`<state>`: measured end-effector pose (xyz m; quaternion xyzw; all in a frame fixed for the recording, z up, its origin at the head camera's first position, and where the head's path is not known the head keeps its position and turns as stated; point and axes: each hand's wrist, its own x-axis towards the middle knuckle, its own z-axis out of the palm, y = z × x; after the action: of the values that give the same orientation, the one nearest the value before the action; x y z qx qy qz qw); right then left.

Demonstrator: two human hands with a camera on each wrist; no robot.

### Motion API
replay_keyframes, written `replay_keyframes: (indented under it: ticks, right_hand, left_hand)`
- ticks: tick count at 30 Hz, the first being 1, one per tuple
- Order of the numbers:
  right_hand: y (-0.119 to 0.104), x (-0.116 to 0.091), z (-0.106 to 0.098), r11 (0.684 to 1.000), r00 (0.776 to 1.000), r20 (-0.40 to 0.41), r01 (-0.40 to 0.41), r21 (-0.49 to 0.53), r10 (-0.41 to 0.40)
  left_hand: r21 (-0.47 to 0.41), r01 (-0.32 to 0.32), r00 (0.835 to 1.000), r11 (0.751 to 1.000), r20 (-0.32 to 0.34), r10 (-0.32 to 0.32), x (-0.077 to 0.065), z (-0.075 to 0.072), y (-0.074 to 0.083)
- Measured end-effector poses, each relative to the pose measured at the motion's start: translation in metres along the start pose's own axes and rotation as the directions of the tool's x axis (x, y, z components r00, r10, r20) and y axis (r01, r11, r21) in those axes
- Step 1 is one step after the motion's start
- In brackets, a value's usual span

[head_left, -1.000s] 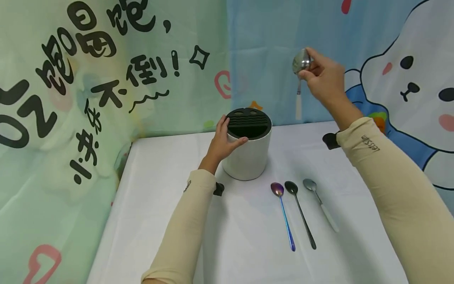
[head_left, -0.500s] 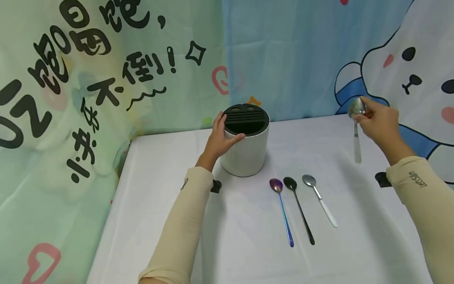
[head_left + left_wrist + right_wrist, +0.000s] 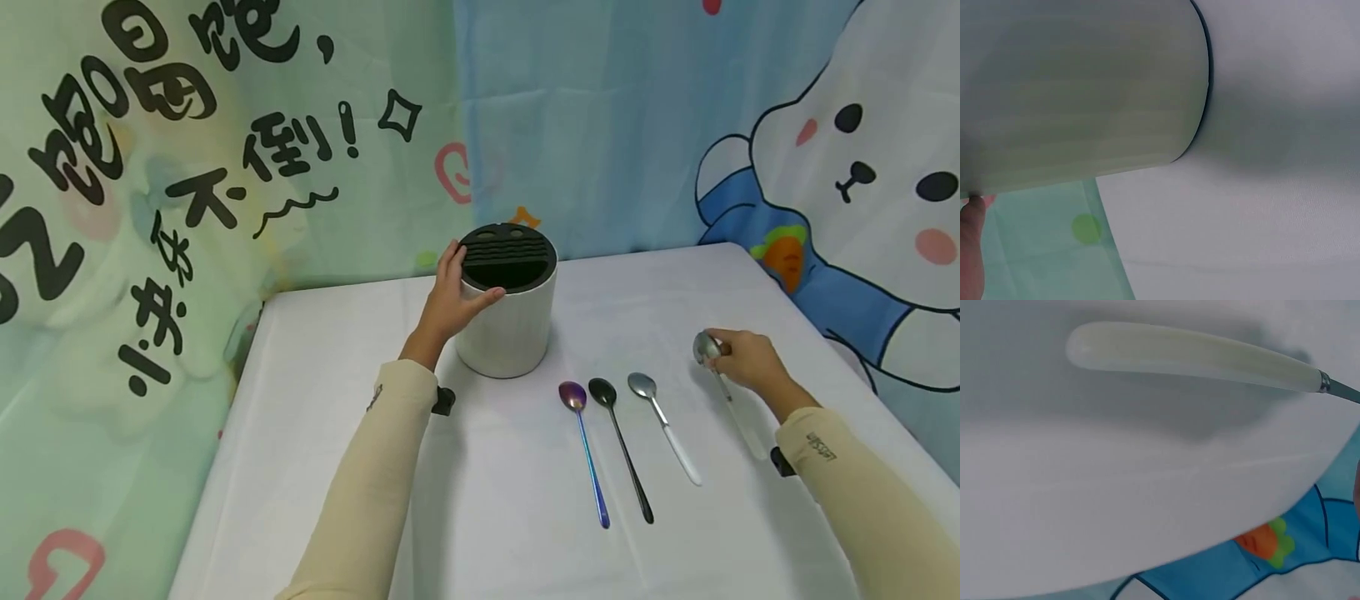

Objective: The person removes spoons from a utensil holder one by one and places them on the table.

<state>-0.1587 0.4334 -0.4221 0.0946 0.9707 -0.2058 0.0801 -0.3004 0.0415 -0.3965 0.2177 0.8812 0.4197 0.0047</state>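
My left hand (image 3: 452, 304) spreads its thumb and fingers around the upper side of a white cylindrical utensil holder (image 3: 504, 337) with a black slotted top (image 3: 510, 254). In the left wrist view the holder's wall (image 3: 1085, 94) fills the upper left, with a bit of my fingers (image 3: 971, 244) at its edge. At the right, my right hand (image 3: 750, 360) pinches a white-handled spoon (image 3: 705, 346) by its bowl end, low over the table. Its pale handle (image 3: 1191, 357) slants toward me, close over the cloth in the right wrist view.
Left of the held spoon, three spoons lie side by side: a purple-blue one (image 3: 588, 442), a black one (image 3: 622, 442) and a silver one with a white handle (image 3: 663, 421). A white cloth covers the table (image 3: 495, 500). Printed curtains (image 3: 585, 125) hang behind it.
My right hand has carried the spoon from high near the curtain down to just above the table's right side. The left hand stays on the holder.
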Motion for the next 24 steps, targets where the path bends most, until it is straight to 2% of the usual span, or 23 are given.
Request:
replay_keyframes:
  ticks: [4, 10, 18, 24]
  right_hand:
    - [0.006, -0.001, 0.018, 1.000, 0.999, 0.024, 0.024, -0.002, -0.024]
    - [0.007, -0.001, 0.037, 1.000, 0.995, 0.096, -0.014, 0.020, 0.012]
    - [-0.007, 0.020, 0.041, 1.000, 0.991, 0.129, 0.031, 0.003, -0.031]
    - [-0.010, 0.032, 0.041, 0.999, 0.983, 0.182, 0.033, -0.036, -0.026]
  left_hand:
    - [-0.010, 0.001, 1.000, 1.000, 0.000, -0.001, -0.002, 0.002, 0.002]
    - [-0.008, 0.020, 1.000, 1.000, 0.007, -0.020, -0.007, 0.003, 0.002]
    - [0.006, 0.048, 0.997, 0.999, -0.055, -0.048, -0.015, -0.009, -0.006]
    - [0.007, 0.076, 0.995, 0.997, -0.065, -0.075, -0.018, -0.013, -0.013]
